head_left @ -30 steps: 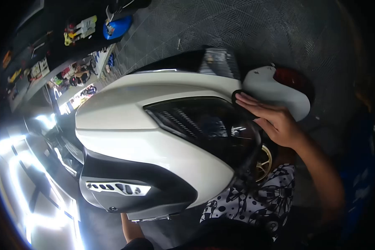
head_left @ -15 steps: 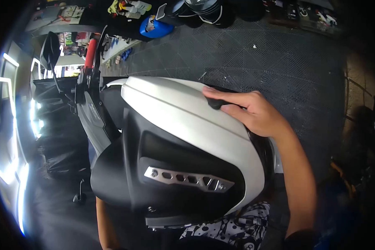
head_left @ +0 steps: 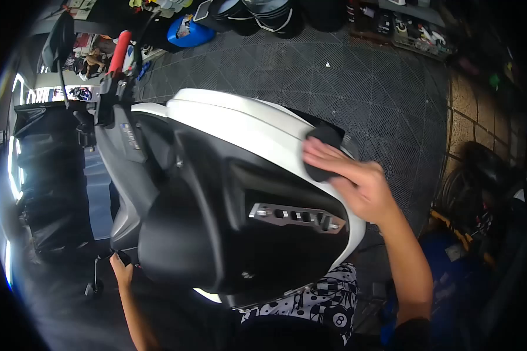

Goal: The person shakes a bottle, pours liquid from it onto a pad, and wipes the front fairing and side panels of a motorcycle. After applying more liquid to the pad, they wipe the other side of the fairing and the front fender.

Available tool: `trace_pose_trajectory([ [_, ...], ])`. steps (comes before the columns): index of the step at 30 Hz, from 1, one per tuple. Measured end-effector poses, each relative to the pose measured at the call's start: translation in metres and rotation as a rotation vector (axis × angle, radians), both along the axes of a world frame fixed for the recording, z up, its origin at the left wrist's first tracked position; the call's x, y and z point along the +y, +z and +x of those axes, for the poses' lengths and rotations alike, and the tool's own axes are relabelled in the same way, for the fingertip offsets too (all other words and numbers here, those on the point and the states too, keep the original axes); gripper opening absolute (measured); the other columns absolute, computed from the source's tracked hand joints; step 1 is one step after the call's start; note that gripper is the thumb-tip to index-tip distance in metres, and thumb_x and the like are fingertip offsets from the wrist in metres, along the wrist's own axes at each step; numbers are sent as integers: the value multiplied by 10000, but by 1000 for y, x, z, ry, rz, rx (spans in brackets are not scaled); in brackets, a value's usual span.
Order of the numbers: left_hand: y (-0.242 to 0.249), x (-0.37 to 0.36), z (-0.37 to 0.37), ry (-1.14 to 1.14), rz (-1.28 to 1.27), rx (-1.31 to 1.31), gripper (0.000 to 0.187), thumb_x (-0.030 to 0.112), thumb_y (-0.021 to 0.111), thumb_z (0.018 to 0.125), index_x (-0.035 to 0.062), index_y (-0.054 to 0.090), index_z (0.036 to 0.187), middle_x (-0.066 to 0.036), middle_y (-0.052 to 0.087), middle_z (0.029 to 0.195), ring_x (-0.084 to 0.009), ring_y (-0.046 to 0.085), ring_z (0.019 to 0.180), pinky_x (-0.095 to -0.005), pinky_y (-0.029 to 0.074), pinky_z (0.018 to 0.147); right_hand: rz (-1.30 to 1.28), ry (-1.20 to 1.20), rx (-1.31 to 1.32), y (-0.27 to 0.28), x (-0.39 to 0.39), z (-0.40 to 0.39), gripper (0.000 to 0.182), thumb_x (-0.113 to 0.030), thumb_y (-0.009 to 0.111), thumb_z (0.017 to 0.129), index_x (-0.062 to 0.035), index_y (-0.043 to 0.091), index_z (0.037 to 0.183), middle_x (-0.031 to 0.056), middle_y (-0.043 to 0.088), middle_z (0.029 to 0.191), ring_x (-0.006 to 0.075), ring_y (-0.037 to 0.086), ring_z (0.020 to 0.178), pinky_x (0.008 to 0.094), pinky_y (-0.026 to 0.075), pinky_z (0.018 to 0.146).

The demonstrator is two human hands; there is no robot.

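**Pad pressed on scooter panel**

The right hand (head_left: 357,184) presses a round black pad (head_left: 322,151) flat against the white panel (head_left: 246,126) of the scooter (head_left: 216,222), fingers spread over it. The left hand (head_left: 121,270) sits low beside the scooter's dark underside; I cannot tell its grip.

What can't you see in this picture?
Head view only:
- Black pad: mostly covered by right hand.
- Left hand: its grip is dark, partly behind the scooter body.
- Shelf items: too small and blurred.
- Right edge: lost in shadow.
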State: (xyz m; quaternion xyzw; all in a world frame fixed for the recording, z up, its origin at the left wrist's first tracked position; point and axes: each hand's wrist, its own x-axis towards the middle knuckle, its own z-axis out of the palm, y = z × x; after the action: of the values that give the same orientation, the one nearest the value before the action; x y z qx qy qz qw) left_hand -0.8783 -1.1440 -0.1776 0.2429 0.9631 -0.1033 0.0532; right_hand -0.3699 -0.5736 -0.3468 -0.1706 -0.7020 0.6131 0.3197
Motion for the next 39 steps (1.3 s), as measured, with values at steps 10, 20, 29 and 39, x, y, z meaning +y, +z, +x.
trace_pose_trajectory([
  [10,-18,41,24,-114,122,-1,626,151,785,687,-34,541,1232,-239,568,1129,-445,562,1093,-476,448,974,116,99,-97,40,48,-73,410,-24,587,962,-9,633,1369,172,611,1436,310,491,1424,424,346,1213],
  [20,-19,106,75,-112,372,76,363,248,822,713,-12,678,921,-183,677,1009,-381,627,1002,-462,479,875,811,450,-195,62,88,-259,348,-99,696,892,-61,716,1237,152,680,1305,346,651,1200,431,530,1025],
  [29,-26,109,71,-336,508,11,202,38,661,659,-25,685,850,-190,702,802,-397,693,753,-428,549,710,782,352,-423,98,82,-192,423,30,680,830,-84,734,1233,185,671,1300,323,625,1256,405,510,1090],
  [39,-42,86,66,-247,478,67,285,75,718,684,0,734,959,-164,743,957,-376,701,945,-434,524,918,730,406,-642,87,86,-289,288,-112,689,835,-38,736,1108,235,721,1070,423,691,1010,451,552,875],
])
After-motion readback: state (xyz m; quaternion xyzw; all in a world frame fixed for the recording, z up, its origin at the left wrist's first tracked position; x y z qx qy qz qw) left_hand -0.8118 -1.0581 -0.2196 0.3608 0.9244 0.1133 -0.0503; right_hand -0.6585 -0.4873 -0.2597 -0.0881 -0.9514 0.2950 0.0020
